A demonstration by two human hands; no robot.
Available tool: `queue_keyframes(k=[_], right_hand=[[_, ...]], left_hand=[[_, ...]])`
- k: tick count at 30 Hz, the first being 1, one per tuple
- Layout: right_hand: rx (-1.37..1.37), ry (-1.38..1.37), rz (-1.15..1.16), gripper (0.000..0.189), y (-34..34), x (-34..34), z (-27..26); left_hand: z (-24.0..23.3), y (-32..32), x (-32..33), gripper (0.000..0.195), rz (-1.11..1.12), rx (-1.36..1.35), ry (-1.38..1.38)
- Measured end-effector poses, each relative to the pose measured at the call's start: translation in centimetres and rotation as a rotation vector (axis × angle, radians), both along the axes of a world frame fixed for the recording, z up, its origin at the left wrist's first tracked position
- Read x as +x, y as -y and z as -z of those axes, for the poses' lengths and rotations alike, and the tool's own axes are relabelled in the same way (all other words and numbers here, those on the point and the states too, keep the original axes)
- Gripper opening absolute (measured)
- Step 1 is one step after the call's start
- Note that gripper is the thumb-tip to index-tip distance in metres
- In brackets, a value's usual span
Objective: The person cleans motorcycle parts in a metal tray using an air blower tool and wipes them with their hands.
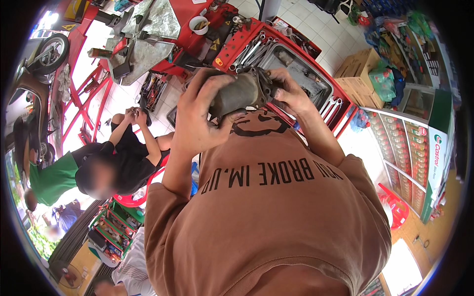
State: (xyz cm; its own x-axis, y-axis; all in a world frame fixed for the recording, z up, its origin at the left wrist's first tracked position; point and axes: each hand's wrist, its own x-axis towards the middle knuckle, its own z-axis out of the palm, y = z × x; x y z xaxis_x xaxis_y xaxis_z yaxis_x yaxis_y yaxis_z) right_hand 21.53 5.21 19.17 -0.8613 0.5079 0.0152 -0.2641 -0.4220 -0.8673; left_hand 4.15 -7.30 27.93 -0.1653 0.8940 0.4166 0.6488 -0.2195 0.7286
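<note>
My left hand wraps around the rounded body of a dark, greasy mechanical part, held up in front of my chest. The fingers of my right hand grip its flanged metal end. The part's exact kind cannot be told. Just below the right hand shows a red bar with a blue tip; whether it is held cannot be told. Beyond the hands is a red tool cart with combination wrenches and a grey metal tray holding small parts.
A red tire-changing machine stands ahead left, bearing a white cup. A person in black sits at left near a motorcycle. Cardboard boxes and a bottle cabinet are at right.
</note>
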Motion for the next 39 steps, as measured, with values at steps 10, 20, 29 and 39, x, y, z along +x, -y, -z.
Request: queue_keyframes(k=[10, 20, 29, 39], right_hand=[[0.567, 0.055, 0.220, 0.059, 0.0, -0.5, 0.8], [0.107, 0.166, -0.105, 0.082, 0.1, -0.7, 5.2], [-0.110, 0.122, -0.270, 0.068, 1.8, -4.5, 5.9], [-0.222, 0.099, -0.334, 0.058, 3.7, -5.6, 6.0]], left_hand=[[1.3, 1.6, -0.8, 0.047, -0.121, -0.051, 0.014], [3.7, 5.0, -1.2, 0.057, -0.203, -0.115, 0.210], [3.8, 9.0, -0.7, 0.062, -0.411, -0.092, 0.199], [4.9, 10.9, -1.3, 0.060, -0.406, -0.065, 0.241]])
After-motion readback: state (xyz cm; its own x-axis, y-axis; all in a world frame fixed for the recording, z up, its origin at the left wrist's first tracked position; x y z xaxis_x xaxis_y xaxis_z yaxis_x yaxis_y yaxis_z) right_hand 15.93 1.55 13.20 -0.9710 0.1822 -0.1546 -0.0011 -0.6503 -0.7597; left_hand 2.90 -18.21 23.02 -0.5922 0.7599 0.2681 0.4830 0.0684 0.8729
